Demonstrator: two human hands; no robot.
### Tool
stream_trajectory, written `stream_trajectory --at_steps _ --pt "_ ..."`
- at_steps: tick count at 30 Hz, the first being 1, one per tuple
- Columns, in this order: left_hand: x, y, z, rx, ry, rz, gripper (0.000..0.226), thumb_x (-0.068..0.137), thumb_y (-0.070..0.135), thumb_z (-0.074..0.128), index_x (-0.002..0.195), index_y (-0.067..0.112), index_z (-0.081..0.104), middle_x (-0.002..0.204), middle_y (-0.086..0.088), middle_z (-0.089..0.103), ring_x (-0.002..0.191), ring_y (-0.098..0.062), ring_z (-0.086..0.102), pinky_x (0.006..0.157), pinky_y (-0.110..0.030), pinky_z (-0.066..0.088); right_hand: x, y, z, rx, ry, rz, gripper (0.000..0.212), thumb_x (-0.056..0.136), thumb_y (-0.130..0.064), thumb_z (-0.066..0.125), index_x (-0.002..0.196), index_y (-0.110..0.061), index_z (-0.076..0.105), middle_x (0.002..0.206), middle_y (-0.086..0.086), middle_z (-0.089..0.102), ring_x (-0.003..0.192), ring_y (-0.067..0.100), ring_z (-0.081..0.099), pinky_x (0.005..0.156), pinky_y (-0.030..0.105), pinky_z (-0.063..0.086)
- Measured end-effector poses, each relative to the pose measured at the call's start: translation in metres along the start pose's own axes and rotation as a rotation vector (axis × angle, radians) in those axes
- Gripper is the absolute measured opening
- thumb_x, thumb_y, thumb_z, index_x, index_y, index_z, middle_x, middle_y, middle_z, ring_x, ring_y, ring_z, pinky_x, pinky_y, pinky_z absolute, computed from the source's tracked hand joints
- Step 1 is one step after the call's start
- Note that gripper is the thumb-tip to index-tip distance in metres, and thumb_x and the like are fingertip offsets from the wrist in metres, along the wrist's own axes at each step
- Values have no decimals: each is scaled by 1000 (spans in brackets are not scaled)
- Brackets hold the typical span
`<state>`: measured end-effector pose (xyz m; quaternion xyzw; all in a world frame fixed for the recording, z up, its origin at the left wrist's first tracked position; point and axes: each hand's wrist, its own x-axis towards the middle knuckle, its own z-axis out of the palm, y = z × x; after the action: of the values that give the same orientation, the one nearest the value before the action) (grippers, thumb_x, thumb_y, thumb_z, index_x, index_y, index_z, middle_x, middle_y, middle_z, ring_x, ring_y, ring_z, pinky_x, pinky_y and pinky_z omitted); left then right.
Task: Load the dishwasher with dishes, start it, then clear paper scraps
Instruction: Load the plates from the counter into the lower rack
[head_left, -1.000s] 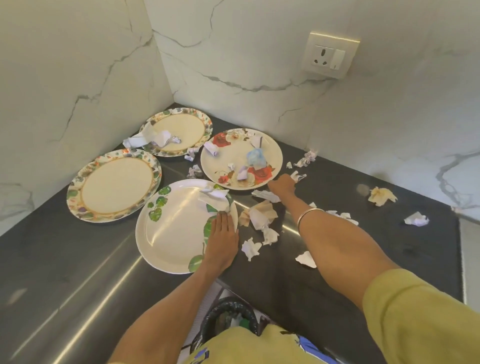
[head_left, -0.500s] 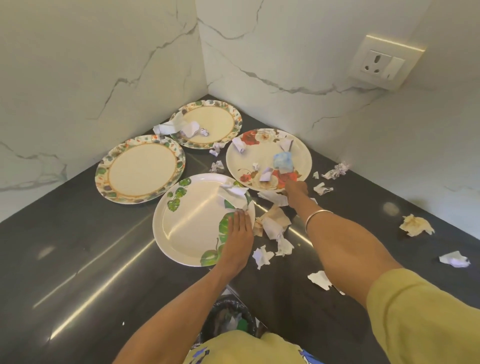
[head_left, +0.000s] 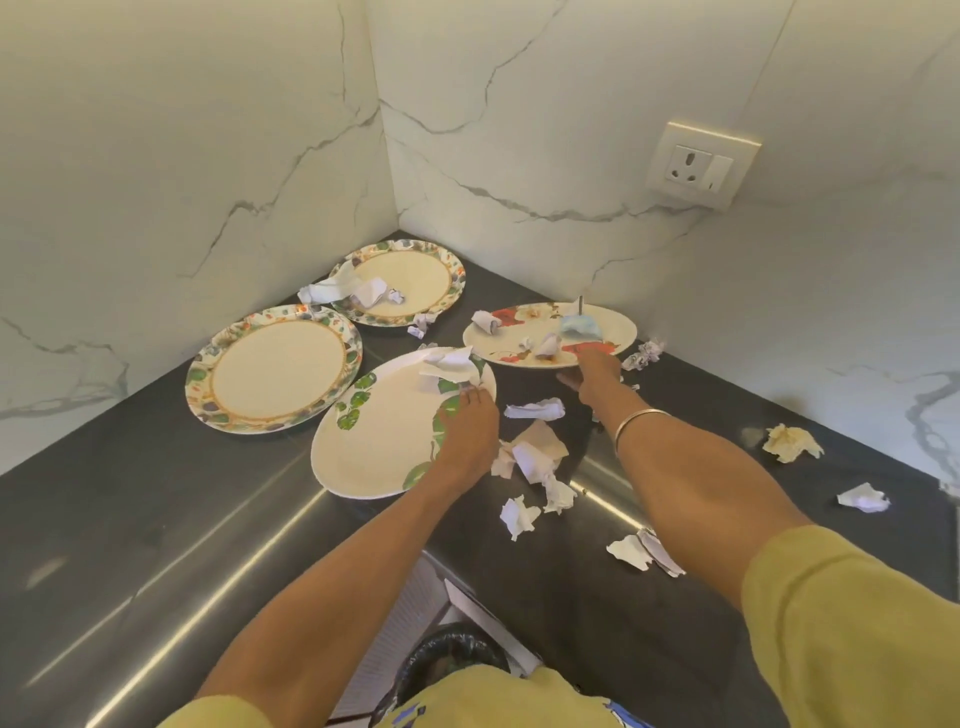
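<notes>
Left hand (head_left: 467, 431) fingers seemingly pinch a leaf plate (head_left: 384, 431); right hand (head_left: 597, 376) grips the red-flowered plate (head_left: 550, 338) amid scraps (head_left: 535, 457).

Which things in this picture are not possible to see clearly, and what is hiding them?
- Right hand, head view: its fingers lie under the red-flower plate, so its grip is unclear.
- Left hand, head view: its fingertips meet a white paper scrap on the green-leaf plate; pinching or only touching is unclear.
- Black bin, head view: mostly covered by the yellow shirt.
- Dishwasher: not in view.
</notes>
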<state>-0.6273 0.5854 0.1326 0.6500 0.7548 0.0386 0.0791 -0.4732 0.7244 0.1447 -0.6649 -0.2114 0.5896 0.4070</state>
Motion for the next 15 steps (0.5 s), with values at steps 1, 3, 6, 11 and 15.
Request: stream_trajectory --at_steps 1,3,6,11,15 --pt "2 -2 -6 -43 -5 2 52 96 7 55 144 1 36 147 -17 42 133 -33 45 109 -44 40 -5 -5 1 51 32 48 30 94 -12 63 123 -9 57 100 13 63 86 25 65 60 30 59" --pt "6 -7 -16 -47 14 42 39 97 1 50 135 -3 44 140 -20 47 126 -35 48 104 -42 42 -17 -16 -1 79 68 47 34 94 -15 64 126 -13 53 105 12 64 90 26 64 71 32 61" --pt "11 -17 -31 -51 17 100 41 104 10 40 143 0 37 146 -19 42 135 -33 43 110 -37 32 -30 -19 -6 34 139 -29 43 94 -14 64 135 -15 48 121 12 63 101 29 65 67 37 62" --pt "18 -20 -67 -187 149 61 32 104 11 37 132 1 48 129 -16 58 119 -29 57 95 -31 43 -54 -29 -11 -141 192 -199 38 100 -10 51 138 -11 49 128 14 60 108 35 64 66 41 61" --pt "17 -9 -94 -295 226 101 29 99 7 45 124 -4 53 118 -21 63 109 -35 62 83 -36 48 -76 -42 -19 -369 335 -334 35 94 -9 58 129 -4 57 126 16 63 107 36 65 82 49 59"
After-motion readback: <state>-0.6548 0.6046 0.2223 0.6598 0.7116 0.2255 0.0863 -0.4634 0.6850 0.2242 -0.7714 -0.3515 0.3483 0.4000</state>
